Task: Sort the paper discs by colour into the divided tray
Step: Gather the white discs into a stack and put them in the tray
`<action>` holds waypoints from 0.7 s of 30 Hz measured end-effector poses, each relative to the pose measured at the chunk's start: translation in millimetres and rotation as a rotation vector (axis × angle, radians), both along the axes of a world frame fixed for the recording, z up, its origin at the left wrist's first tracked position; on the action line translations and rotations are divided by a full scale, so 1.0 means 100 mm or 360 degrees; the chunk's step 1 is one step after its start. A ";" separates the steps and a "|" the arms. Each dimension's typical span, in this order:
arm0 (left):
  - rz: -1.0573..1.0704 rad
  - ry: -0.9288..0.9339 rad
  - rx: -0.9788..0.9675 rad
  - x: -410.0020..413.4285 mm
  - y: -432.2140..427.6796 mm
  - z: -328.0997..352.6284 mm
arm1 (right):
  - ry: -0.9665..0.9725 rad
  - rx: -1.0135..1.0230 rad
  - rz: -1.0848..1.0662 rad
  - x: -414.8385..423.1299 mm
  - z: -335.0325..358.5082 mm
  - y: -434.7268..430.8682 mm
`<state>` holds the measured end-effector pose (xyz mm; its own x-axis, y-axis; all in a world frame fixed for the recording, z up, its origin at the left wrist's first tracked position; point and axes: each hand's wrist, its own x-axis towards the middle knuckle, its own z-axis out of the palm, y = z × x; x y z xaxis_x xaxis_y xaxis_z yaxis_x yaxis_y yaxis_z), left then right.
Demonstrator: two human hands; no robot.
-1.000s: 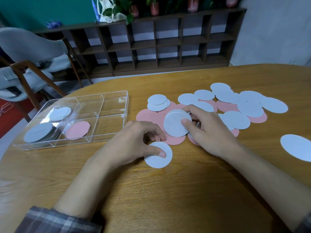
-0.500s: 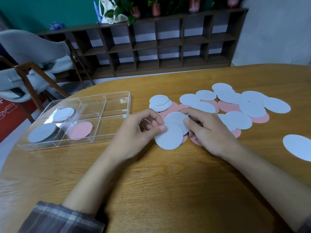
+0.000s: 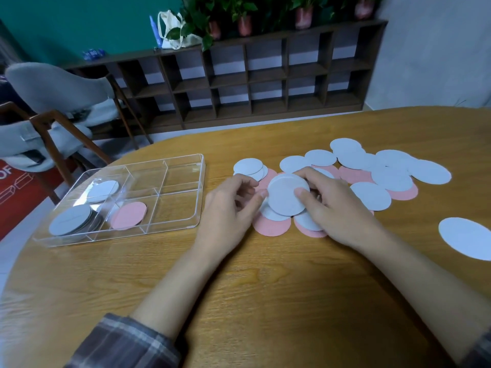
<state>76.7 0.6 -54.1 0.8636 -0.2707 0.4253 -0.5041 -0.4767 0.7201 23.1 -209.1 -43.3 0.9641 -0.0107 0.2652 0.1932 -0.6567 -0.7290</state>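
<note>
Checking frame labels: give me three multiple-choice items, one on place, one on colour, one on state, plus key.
1. Which compartment of the clear divided tray holds the pink disc? A near-left B near-middle C far-right
2. What colour is the disc stack between the left hand and right hand? A pink B green C white
3. What is the right hand doing? A gripping the stack B lying flat on the table C reaching into the tray
Key: 1 B, it lies beside the near-left white stack. 2 C, its top face is white. 3 A, thumb on top, fingers curled over the far edge.
</note>
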 end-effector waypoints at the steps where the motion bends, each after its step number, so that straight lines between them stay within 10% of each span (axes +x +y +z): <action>1: 0.0019 -0.0089 0.0096 0.06 -0.03 -0.01 | -0.0018 0.0031 -0.0049 0.02 -0.01 -0.05; 11: 0.0208 0.0227 0.0739 0.54 -0.32 -0.02 | -0.0015 0.0136 -0.0253 0.13 -0.08 -0.26; 21: 0.0156 -0.0241 0.0778 0.48 -0.16 -0.06 | -0.0016 0.0162 -0.0287 0.12 -0.06 -0.23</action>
<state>124.8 -15.1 -59.7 0.8334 -0.3897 0.3920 -0.5215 -0.7893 0.3241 35.1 -232.5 -49.0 0.9415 -0.2103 0.2633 0.0864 -0.6046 -0.7918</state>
